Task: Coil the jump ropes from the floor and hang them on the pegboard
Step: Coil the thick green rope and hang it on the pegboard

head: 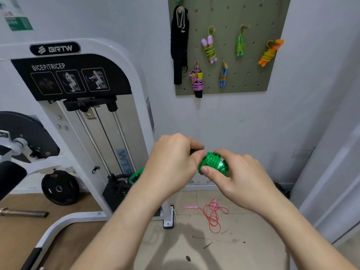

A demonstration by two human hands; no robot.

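Observation:
A green jump rope (212,162) is wound in tight turns around its dark handles, held between both hands at mid-frame. My left hand (171,158) grips the handle end, and a loop of the green cord (134,176) hangs out below its wrist. My right hand (237,170) pinches the coil with thumb underneath. A pink jump rope (213,213) lies tangled on the tiled floor below. The olive pegboard (253,78) on the wall above carries several coiled ropes: pink-purple (197,82), lime with lilac handles (210,48), green (240,44), orange (269,53), blue (223,76).
A white bicep/tricep machine (81,114) stands at the left, its base foot (168,219) reaching onto the tiles. A black weight plate (59,188) leans behind it and a metal bar (23,213) lies on the floor. A black strap (179,45) hangs on the pegboard's left edge.

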